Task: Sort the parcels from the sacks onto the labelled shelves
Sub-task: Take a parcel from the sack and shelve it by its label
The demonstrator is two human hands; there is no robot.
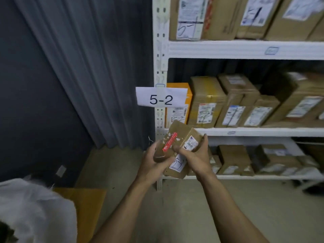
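The parcel (182, 137) is a small brown cardboard box with a red sticker across its top and white labels on its sides. It is held up in the air in both hands, just in front of the white rack's corner post (160, 50) and a little below the shelf label (161, 99) reading 5-2. The left hand (154, 160) grips the near left end and the right hand (194, 155) wraps the right side, with the fingers of both curled round the box.

It looks light and stiff, since it sits tilted in the hands without sagging. The tape and scuffed card should give good grip (the glossy labels less so). Holding it by two opposite faces, as now, seems the safest way, and one hand would probably be enough to slide it in.

The middle shelf (245, 132) carries a row of upright brown boxes (206, 102), with an orange parcel (177, 102) at its left end. More boxes fill the tiers above and below, so free room looks scarce. A grey curtain (87, 67) hangs to the left of the rack. On the pale floor (192, 207) lie a white sack (35, 207) and, beside it, a flat yellow piece (84, 204).
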